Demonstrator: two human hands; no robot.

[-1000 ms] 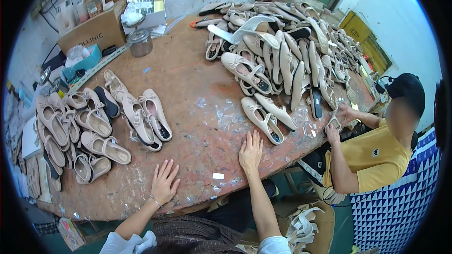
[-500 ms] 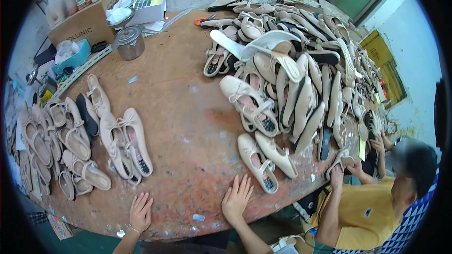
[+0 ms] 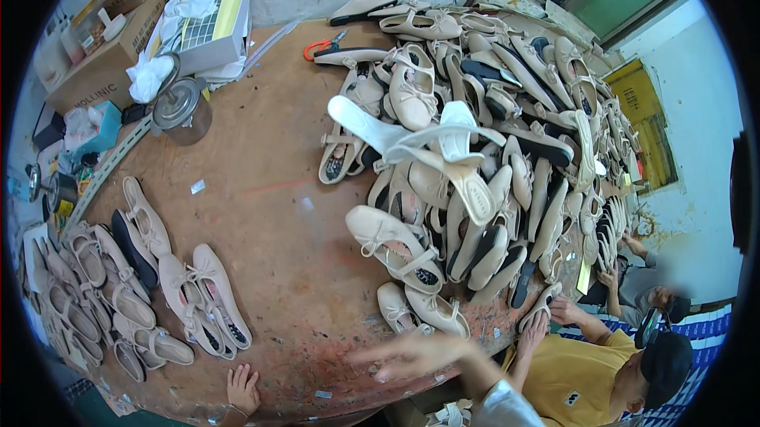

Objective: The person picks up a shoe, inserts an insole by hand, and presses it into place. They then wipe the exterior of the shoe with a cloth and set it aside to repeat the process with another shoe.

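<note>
My left hand [image 3: 243,389] lies flat on the table near its front edge, fingers a little apart, with nothing in it. Just beyond it sits a group of beige strap flats with bows [image 3: 207,300]. Blurred by motion, my right hand [image 3: 416,354] hangs over the table's front part, fingers stretched toward the left. No object shows in it. Right behind it are two beige flats, one on the left [image 3: 398,308] and one on the right [image 3: 437,312]; the hand partly covers their near ends. Another beige flat [image 3: 388,245] lies farther back at the pile's edge.
A tall heap of beige flats [image 3: 507,182] fills the right side, topped by white sandals [image 3: 451,138]. More flats [image 3: 131,304] lie at far left. Orange-handled scissors [image 3: 321,49], a metal pot [image 3: 182,110] and boxes stand behind. A co-worker in yellow [image 3: 570,371] handles a shoe at right.
My right hand has come up off the table and is moving, its fingers now pointing left. My left hand still rests on the table. The whole view has shifted somewhat.
</note>
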